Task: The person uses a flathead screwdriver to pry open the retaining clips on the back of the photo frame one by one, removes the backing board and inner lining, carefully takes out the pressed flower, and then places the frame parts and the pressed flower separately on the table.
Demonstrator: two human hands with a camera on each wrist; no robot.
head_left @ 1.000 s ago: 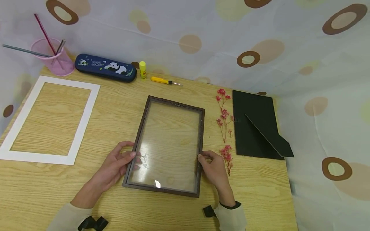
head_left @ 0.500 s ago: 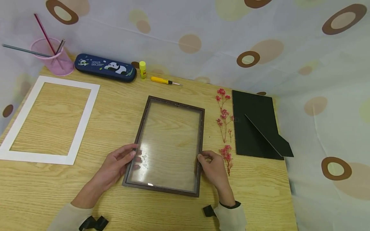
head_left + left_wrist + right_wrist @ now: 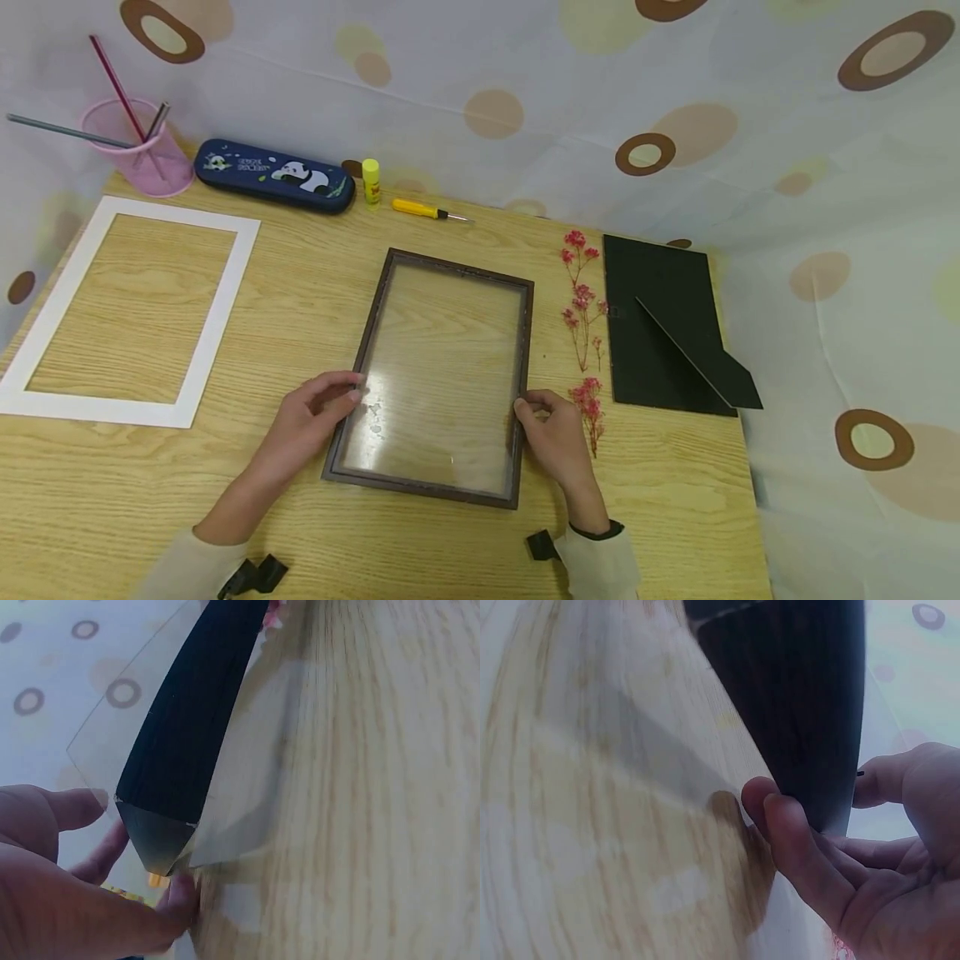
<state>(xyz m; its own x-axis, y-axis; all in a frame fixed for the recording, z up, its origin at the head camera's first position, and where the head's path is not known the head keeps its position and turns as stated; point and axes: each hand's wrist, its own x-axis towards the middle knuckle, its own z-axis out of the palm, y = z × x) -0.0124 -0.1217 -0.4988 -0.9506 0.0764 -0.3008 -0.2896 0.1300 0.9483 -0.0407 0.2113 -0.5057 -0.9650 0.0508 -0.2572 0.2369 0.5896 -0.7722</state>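
A dark brown picture frame [image 3: 420, 491] with a clear pane [image 3: 442, 367] is held over the table, tilted. My left hand [image 3: 311, 425] is at its left side, thumb and index fingertips right at the inner edge of the rim. In the left wrist view, one finger is under the frame's dark side [image 3: 187, 712] and another digit reaches the clear sheet's outline beyond it. My right hand [image 3: 555, 433] grips the right side, thumb on top. The right wrist view shows fingertips [image 3: 787, 817] curled against the dark side [image 3: 795, 690].
A white mat border [image 3: 135, 410] lies left; a black backing board [image 3: 645, 358] with its stand lies right. Pressed pink flowers [image 3: 581, 300] are beside the board. Behind stand a pink pen cup [image 3: 157, 171], panda pencil case [image 3: 273, 177], glue stick [image 3: 371, 183] and yellow screwdriver [image 3: 416, 208].
My left fingertips, seen partly through the pane before, have moved up and right over the rim. The frame has shifted slightly right; the bright reflection near its bottom has faded.
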